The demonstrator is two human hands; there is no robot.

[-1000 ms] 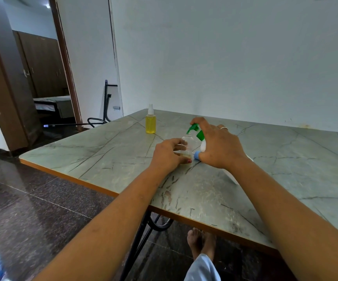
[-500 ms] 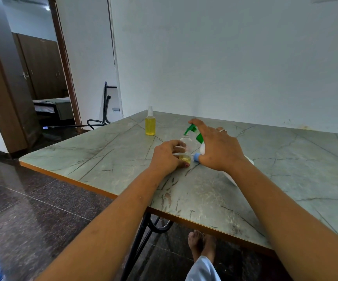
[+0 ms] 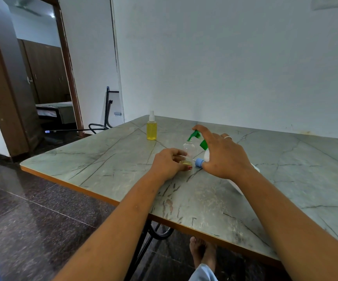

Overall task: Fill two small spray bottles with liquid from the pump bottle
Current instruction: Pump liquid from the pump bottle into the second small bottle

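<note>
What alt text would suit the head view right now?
A person's left hand grips a small clear bottle, barely filled with yellow liquid, on a grey table, while the right hand rests its forefinger on the green pump of a white pump bottle, spout over the small bottle's mouth. A full yellow spray bottle stands further back.

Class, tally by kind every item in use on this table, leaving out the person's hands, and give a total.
Small spray bottles: 2 (yellow-filled spray bottle, nearly empty spray bottle)
Pump bottle: 1
Blue cap: 1
Total: 4
</note>
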